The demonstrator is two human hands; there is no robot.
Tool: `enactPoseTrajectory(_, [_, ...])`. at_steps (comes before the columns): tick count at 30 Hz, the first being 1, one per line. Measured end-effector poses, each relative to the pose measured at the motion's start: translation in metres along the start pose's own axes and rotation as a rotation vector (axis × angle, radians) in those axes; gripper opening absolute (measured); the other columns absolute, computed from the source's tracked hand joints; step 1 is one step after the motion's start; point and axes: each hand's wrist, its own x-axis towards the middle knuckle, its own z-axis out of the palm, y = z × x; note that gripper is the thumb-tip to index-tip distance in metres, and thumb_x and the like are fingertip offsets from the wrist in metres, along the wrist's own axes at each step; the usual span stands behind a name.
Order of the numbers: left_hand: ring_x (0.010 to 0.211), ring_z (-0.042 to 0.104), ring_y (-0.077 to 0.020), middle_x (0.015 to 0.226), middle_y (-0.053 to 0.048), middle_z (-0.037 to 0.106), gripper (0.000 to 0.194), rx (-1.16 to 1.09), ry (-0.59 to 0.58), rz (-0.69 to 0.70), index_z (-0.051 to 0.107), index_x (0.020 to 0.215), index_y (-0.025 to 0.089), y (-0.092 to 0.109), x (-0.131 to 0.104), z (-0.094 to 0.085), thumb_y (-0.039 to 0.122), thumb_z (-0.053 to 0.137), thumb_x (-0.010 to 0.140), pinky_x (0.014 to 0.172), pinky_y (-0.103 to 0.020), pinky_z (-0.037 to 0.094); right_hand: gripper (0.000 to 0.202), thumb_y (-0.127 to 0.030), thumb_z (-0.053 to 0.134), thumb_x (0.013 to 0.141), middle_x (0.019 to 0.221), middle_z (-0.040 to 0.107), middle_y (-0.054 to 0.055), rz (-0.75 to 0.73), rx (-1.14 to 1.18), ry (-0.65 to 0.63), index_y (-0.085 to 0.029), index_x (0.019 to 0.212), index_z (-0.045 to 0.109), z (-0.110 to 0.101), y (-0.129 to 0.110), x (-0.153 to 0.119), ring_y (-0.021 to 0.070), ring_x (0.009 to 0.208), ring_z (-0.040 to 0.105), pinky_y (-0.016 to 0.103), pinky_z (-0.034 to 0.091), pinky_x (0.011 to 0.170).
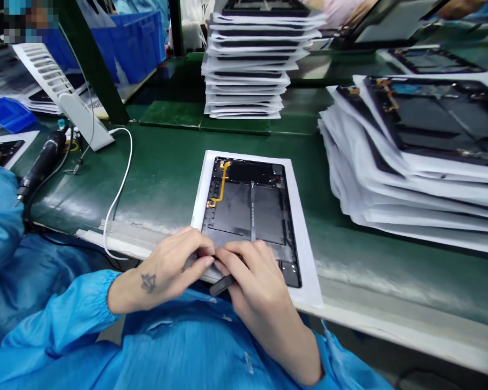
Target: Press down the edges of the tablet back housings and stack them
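A black tablet housing (264,216) lies on a white sheet (309,271) at the table's front edge. Inside it are an orange flex cable (223,184) at the left and a grey strip (252,211) down the middle. My left hand (174,260) is closed in a pinch over the housing's near left corner; whatever its fingertips hold is too small to make out. Close beside it, fingertips nearly touching, my right hand (256,271) is wrapped round a black flat-ended tool (223,284), which sticks out toward my body. Both hands cover the near left part of the housing.
Tall stacks of housings between white sheets (244,81) stand behind and at the right (374,184). On the left are a black electric screwdriver (44,157), a white slotted stand (73,108), a white cable (124,179) and a co-worker's blue sleeve (0,216).
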Motion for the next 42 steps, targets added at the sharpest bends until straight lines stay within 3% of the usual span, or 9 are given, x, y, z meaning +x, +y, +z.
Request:
enactPoseTrajectory(3, [0.081, 0.059, -0.0112, 0.091, 0.001, 0.060, 0.010, -0.082, 0.036, -0.100, 0.052, 0.105, 0.021, 0.000, -0.004, 0.002, 0.014, 0.057, 0.099, 0.074, -0.021, 0.048, 0.027, -0.002, 0.041, 0.097, 0.086, 0.066, 0.007, -0.038, 0.034, -0.020, -0.016, 0.089, 0.063, 0.004, -0.001, 0.004, 0.0204, 0.079, 0.050, 0.036, 0.039, 0.068])
enactPoseTrajectory(7, [0.086, 0.062, -0.0118, 0.096, -0.001, 0.063, 0.014, -0.123, 0.129, -0.127, 0.059, 0.112, 0.022, -0.005, -0.006, 0.000, 0.017, 0.060, 0.099, 0.078, -0.021, 0.050, 0.024, 0.002, 0.045, 0.092, 0.083, 0.061, 0.005, 0.007, 0.115, -0.026, -0.016, 0.086, 0.060, 0.006, -0.001, 0.006, 0.0194, 0.078, 0.046, 0.035, 0.035, 0.069])
enactPoseTrajectory(11, [0.083, 0.061, -0.0110, 0.091, 0.000, 0.064, 0.008, -0.123, 0.223, -0.167, 0.067, 0.102, 0.022, -0.009, -0.006, -0.001, 0.018, 0.063, 0.098, 0.073, -0.020, 0.048, 0.024, 0.003, 0.046, 0.091, 0.081, 0.058, 0.004, 0.044, 0.140, -0.015, -0.018, 0.085, 0.057, 0.009, 0.000, 0.009, 0.0192, 0.077, 0.044, 0.034, 0.033, 0.069])
enactPoseTrajectory(29, [0.077, 0.062, -0.0101, 0.084, 0.001, 0.065, 0.007, -0.156, 0.228, -0.220, 0.071, 0.090, 0.021, -0.006, 0.001, 0.004, 0.019, 0.066, 0.096, 0.068, -0.019, 0.047, 0.028, 0.004, 0.041, 0.090, 0.080, 0.060, 0.004, 0.054, 0.110, 0.020, -0.019, 0.080, 0.054, 0.014, 0.000, 0.011, 0.0190, 0.076, 0.045, 0.034, 0.032, 0.068])
enactPoseTrajectory(32, [0.077, 0.060, -0.0098, 0.084, 0.001, 0.063, 0.009, -0.110, 0.212, -0.194, 0.067, 0.090, 0.020, -0.007, 0.002, 0.002, 0.019, 0.063, 0.098, 0.068, -0.019, 0.046, 0.029, 0.003, 0.040, 0.093, 0.082, 0.063, 0.004, 0.043, 0.095, 0.019, -0.018, 0.084, 0.057, 0.014, 0.000, 0.010, 0.0195, 0.077, 0.046, 0.034, 0.033, 0.068])
enactPoseTrajectory(37, [0.082, 0.059, -0.0107, 0.089, -0.001, 0.061, 0.009, 0.095, 0.138, -0.031, 0.062, 0.097, 0.017, -0.015, 0.003, -0.005, 0.013, 0.055, 0.101, 0.075, -0.021, 0.048, 0.023, -0.006, 0.047, 0.099, 0.100, 0.069, 0.008, 0.005, 0.039, 0.020, -0.014, 0.114, 0.063, 0.012, 0.001, 0.008, 0.0219, 0.087, 0.052, 0.035, 0.040, 0.073])
enactPoseTrajectory(42, [0.085, 0.056, -0.0157, 0.091, -0.005, 0.058, 0.011, 0.337, 0.016, 0.117, 0.059, 0.100, 0.015, -0.024, -0.002, -0.010, 0.009, 0.050, 0.102, 0.077, -0.027, 0.049, 0.029, -0.003, 0.041, 0.098, 0.100, 0.070, 0.010, -0.070, 0.019, -0.034, -0.010, 0.113, 0.065, 0.011, 0.004, 0.005, 0.0219, 0.085, 0.051, 0.035, 0.042, 0.073])
